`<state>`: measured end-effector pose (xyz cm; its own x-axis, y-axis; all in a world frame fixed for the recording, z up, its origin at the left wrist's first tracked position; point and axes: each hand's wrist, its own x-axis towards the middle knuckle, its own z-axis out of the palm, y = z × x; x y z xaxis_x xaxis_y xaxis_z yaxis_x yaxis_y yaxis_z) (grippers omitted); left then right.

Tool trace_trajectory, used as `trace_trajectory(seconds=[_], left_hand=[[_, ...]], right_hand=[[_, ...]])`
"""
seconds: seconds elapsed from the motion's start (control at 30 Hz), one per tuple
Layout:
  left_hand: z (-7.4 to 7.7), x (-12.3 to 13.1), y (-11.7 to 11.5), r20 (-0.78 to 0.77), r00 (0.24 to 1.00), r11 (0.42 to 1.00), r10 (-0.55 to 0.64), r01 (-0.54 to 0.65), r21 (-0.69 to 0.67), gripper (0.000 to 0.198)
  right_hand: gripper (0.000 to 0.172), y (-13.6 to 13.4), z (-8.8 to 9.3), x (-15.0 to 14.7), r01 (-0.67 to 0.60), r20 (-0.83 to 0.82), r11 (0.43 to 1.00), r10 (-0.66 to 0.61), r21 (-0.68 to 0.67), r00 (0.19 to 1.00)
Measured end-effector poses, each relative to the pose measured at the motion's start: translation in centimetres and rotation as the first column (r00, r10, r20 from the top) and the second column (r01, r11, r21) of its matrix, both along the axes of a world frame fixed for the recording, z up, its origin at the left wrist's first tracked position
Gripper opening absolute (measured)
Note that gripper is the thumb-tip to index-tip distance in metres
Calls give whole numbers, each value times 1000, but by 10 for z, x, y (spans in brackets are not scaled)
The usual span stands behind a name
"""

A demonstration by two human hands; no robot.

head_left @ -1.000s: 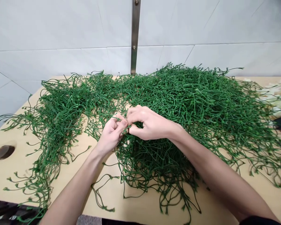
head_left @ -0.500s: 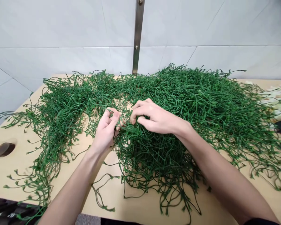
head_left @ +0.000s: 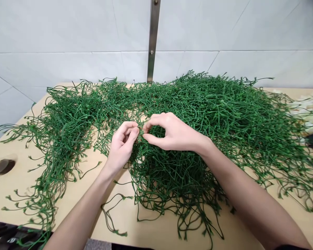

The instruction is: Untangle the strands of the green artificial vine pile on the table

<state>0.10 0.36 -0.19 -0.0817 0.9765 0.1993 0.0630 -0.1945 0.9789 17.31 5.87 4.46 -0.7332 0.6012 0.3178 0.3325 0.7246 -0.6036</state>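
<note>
Strand of green plastic vine [head_left: 141, 138] pinched between my left hand [head_left: 122, 146] and right hand [head_left: 172, 133]; fingertips nearly touching; tangle lies below right hand.

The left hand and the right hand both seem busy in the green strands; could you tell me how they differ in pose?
The left hand is curled with its fingers folded toward the palm, while the right hand forms an open ring of thumb and forefinger. The left hand sits at the edge of the green strands, above bare table; the right hand lies over the thick of them. Both pinch strands where their fingertips meet.
</note>
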Motion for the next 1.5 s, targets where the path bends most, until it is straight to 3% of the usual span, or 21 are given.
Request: trace_trajectory(seconds=[0.23, 0.53, 0.63, 0.83, 1.1, 1.33, 1.5], left_hand=[[-2, -1, 1, -42, 998, 997, 42, -39, 64, 17], [3, 1, 2, 12, 999, 998, 32, -33, 44, 23], [2, 0, 2, 0, 998, 996, 57, -57, 74, 22], [3, -1, 2, 12, 999, 998, 44, -44, 47, 21], [0, -4, 1, -133, 979, 983, 156, -141, 118, 15], [0, -7, 5, 67, 997, 998, 33, -36, 49, 23], [-3, -7, 6, 107, 994, 998, 19, -25, 56, 23]], right_hand=[[8, 1, 1, 0, 22, -26, 999, -23, -30, 999], [16, 7, -3, 3, 37, -3, 988, -36, 149, 999], [17, 6, -1, 3, 38, -44, 994, -33, 105, 998], [18, 2, 1, 2, -10, -154, 993, -8, -120, 988], [14, -2, 6, 2, -64, -156, 968, 26, -242, 987], [10, 2, 2, 2, -61, -183, 976, 22, -209, 983], [10, 1, 7, 5, -53, -156, 976, 20, -213, 988]])
